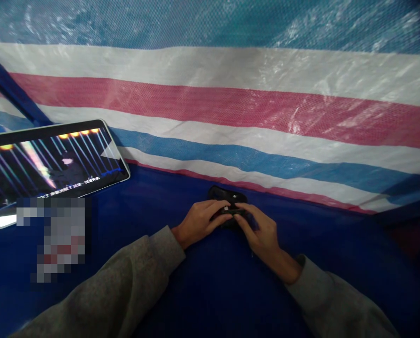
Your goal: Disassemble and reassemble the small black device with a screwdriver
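A small black object (222,192), like a little case with a raised back part, rests on the blue surface (210,291) near the striped sheet. Small pale specks show on it, but its exact kind is too dark to make out. My left hand (203,218) grips its near left side between thumb and fingers. From the right, my right hand (262,230) pinches the same near edge, thumb below and index finger above. The fingertips of both hands almost meet and cover much of the object's front.
On the left a tablet (125,171) with a pale rim leans, playing a video. A pixelated patch (62,239) lies below it. Behind everything hangs a striped woven plastic sheet (231,108). Dark blue bars (19,89) frame the left corner.
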Available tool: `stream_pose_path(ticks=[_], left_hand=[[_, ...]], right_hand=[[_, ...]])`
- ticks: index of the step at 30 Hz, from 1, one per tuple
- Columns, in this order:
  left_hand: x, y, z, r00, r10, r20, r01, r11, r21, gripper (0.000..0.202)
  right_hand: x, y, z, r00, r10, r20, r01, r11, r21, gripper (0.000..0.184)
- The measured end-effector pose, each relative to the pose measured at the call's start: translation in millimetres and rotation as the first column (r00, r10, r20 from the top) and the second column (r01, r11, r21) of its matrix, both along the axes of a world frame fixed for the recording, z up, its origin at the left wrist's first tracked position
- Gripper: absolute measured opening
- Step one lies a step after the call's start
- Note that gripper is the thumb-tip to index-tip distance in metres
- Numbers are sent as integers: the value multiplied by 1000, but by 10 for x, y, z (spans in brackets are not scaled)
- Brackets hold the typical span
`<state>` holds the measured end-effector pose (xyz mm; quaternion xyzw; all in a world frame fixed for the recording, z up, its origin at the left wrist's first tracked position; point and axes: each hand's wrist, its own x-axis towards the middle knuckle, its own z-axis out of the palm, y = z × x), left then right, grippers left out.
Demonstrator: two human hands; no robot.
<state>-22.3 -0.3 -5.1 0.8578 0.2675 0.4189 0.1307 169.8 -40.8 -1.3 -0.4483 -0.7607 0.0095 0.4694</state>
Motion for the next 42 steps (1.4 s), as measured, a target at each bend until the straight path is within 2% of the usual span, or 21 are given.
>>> stream_pose_path(ticks=[5,14,27,34,39,42], left_hand=[[2,-21,32,1000,-5,-18,5,999,-36,29],[12,-23,50,1000,-8,-28,6,999,-52,28],[4,-30,90,999,-28,-26,27,998,-52,28],[-19,-48,104,1000,0,16,4,976,-219,25],[-39,-30,128,997,-8,71,30,949,-314,31],[-47,-10,139,988,-15,154,71,931,-359,37]], right_hand=[[1,-13,6,999,-31,-10,31,1000,2,19],[7,-13,28,999,14,-32,-15,1000,-23,16],[32,-21,8,998,43,-55,-44,999,-12,20],[11,-16,-29,995,95,-23,-95,995,8,43],[23,-31,-16,991,123,-44,-124,992,-21,42],[43,-27,-1,995,90,-37,-92,995,-47,28]])
